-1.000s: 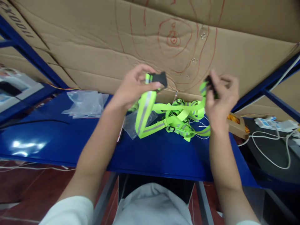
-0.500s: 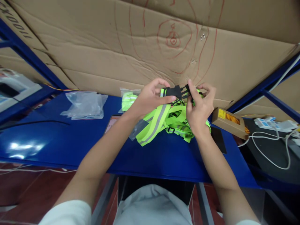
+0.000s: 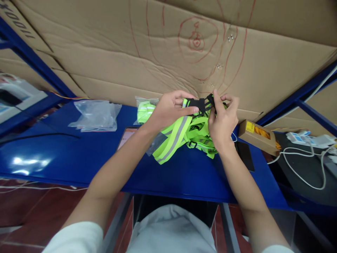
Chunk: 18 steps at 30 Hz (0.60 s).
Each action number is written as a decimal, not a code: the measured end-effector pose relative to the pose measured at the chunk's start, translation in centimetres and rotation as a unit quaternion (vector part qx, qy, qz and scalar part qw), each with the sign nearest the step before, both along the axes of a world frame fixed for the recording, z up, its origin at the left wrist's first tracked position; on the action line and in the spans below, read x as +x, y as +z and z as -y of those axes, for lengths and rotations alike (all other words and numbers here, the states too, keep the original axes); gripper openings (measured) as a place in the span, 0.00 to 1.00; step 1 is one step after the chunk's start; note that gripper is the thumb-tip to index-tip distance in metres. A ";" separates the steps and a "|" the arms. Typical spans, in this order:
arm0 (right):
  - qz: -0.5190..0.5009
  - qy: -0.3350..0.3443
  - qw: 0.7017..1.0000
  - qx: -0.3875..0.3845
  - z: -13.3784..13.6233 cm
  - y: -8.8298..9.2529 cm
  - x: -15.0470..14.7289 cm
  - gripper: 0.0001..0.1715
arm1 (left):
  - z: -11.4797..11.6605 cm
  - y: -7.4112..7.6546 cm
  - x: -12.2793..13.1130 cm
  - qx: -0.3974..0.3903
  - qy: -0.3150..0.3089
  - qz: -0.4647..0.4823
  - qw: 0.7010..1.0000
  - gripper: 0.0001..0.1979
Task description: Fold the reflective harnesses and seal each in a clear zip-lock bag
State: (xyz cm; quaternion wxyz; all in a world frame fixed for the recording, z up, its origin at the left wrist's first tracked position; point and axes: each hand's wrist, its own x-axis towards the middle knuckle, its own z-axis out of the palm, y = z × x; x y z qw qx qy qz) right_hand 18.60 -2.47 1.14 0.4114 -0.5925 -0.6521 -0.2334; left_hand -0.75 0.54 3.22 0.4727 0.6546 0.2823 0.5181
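My left hand [image 3: 175,108] is closed around one half of a black side-release buckle [image 3: 198,104], with fingers and thumb on opposite sides. The pronged half is pinched in my right hand [image 3: 223,117]; its prongs point left into the other half, and whether they have clicked in I cannot tell. Both halves belong to a neon-yellow reflective strap harness [image 3: 175,140] with grey stripes. Its straps hang and bunch below my hands on the blue table. A small black strap adjuster [image 3: 193,144] shows on one strap.
Clear plastic bags [image 3: 96,116] lie at the left. A bagged yellow bundle [image 3: 145,111] sits behind my left wrist, near a phone with a lit screen [image 3: 126,137]. At right are a dark phone [image 3: 245,156], a cardboard box [image 3: 259,137] and white cables [image 3: 302,172]. Cardboard [image 3: 105,52] stands behind.
The two buckle halves have come closer together, with less of the prongs showing between them. The view has shifted slightly. Both hands keep their hold.
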 end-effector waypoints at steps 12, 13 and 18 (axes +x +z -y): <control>-0.022 -0.008 1.000 -0.019 -0.2 -0.3 0.1 0.31 | 0.8 -0.1 0.6 -0.016 -0.015 0.018 1.000 0.22; -0.017 -0.014 1.000 -0.016 -0.2 -0.2 0.2 0.31 | 0.9 -0.2 0.7 -0.019 -0.020 0.023 0.999 0.22; 0.003 -0.022 1.000 -0.022 0.1 0.0 0.1 0.33 | 1.1 -0.1 1.1 -0.030 -0.022 0.024 0.999 0.26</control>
